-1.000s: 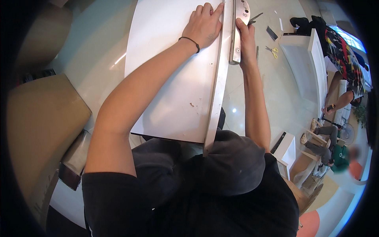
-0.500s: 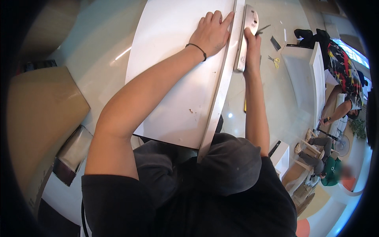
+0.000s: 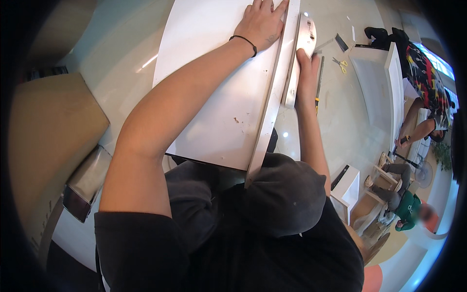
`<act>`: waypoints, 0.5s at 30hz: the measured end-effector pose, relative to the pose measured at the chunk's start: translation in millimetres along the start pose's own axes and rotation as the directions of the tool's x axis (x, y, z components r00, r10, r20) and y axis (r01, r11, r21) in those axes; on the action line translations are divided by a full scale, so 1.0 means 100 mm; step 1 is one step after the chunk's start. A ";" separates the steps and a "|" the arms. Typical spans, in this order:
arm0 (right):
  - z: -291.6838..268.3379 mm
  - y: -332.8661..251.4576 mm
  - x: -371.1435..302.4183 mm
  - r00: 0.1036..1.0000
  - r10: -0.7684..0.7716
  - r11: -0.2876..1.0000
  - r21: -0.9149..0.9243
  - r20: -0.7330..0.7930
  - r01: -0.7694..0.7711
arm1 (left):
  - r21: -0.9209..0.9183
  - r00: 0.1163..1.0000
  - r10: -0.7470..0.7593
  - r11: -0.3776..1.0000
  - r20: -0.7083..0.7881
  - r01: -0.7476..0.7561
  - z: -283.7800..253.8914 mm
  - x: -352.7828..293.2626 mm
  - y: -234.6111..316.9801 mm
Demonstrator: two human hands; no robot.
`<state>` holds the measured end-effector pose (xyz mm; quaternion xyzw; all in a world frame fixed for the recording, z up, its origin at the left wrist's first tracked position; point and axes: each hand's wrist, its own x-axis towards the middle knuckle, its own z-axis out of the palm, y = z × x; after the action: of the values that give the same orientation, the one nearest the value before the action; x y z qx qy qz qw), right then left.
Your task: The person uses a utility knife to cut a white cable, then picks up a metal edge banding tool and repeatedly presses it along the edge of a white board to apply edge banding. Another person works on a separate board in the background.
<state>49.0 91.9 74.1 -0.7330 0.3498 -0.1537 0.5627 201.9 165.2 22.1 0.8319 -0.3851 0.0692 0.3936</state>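
Note:
A large white panel (image 3: 209, 114) rests across my lap, with a raised white strip (image 3: 269, 107) along its right edge. My left hand (image 3: 261, 24) lies on the panel's far part, fingers spread, the index finger reaching to the strip. Just right of the strip, my right hand (image 3: 307, 78) grips a long pale piece (image 3: 305, 35) with a rounded far end and small holes. My thumb lies on its face; the other fingers are partly hidden. Whether the piece touches the strip I cannot tell. Brown crumbs (image 3: 237, 120) dot the panel.
Yellow-handled scissors (image 3: 343, 65), a dark flat piece (image 3: 341, 43) and a yellow-and-black tool (image 3: 317, 100) lie on the floor at right. A large brown cardboard sheet (image 3: 58, 117) stands at left. Another person (image 3: 423, 87) bends over a white panel farther right; someone in green (image 3: 407, 210) sits nearby.
The pale piece and my right hand have come nearer to me, slightly left. My left hand has slid a little farther away along the panel.

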 end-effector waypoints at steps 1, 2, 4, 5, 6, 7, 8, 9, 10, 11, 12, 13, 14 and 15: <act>0.01 -0.02 0.20 0.999 -0.046 0.999 0.029 0.013 0.046 | 0.003 1.000 0.005 1.000 -0.005 -0.005 0.00 0.00 0.00; 0.03 -0.04 0.44 0.999 -0.032 0.998 0.048 0.025 0.031 | 0.003 1.000 0.007 1.000 0.001 -0.007 0.00 0.00 0.00; 0.10 -0.10 0.90 0.996 -0.089 0.996 0.008 0.005 0.089 | 0.007 1.000 0.006 1.000 0.013 -0.006 0.00 0.00 -0.01; 0.09 -0.12 1.06 0.999 -0.033 0.999 0.031 0.018 0.033 | 0.004 1.000 0.011 1.000 0.012 -0.011 0.00 0.00 -0.02; 0.06 -0.14 1.16 0.999 -0.001 0.998 0.058 0.045 -0.002 | 0.001 1.000 0.015 1.000 0.013 -0.015 -0.01 0.01 -0.02; 0.04 -0.15 1.18 0.992 0.010 0.999 0.050 0.128 -0.017 | 0.001 1.000 0.017 1.000 0.012 -0.017 -0.01 0.01 -0.03; 0.01 -0.14 1.11 0.978 0.023 0.999 0.037 0.208 -0.031 | -0.001 1.000 0.009 1.000 0.021 -0.009 -0.01 0.02 -0.03; -0.04 -0.13 1.00 0.958 0.041 0.999 0.021 0.284 -0.049 | -0.007 0.999 0.000 1.000 0.034 0.000 -0.01 0.02 -0.03; -0.05 -0.11 0.82 0.978 0.032 0.999 0.031 0.205 -0.040 | -0.012 0.999 -0.008 1.000 0.048 0.008 -0.01 0.02 -0.03; -0.02 -0.05 0.56 0.992 0.019 0.999 0.044 0.126 -0.024 | -0.016 0.999 -0.002 1.000 0.034 0.002 -0.01 0.02 -0.03; -0.03 -0.01 0.30 0.996 -0.029 0.998 0.056 0.088 0.024 | -0.019 1.000 0.004 1.000 0.021 -0.004 -0.01 0.01 -0.03; -0.05 0.01 0.05 0.999 0.025 0.999 0.042 0.035 -0.027 | -0.020 1.000 0.010 1.000 0.006 -0.010 -0.02 0.01 -0.03; -0.05 0.03 -0.13 0.998 0.043 0.999 0.022 0.040 -0.044 | -0.018 1.000 0.012 1.000 0.002 -0.012 -0.02 0.00 -0.02; -0.05 0.04 -0.25 0.995 0.094 0.995 0.016 0.011 -0.094 | -0.016 1.000 0.016 1.000 -0.003 -0.016 -0.02 -0.01 -0.02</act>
<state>27.2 104.6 76.1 -0.7116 0.3800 -0.1263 0.5773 203.2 167.9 21.6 0.8254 -0.3919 0.0704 0.4002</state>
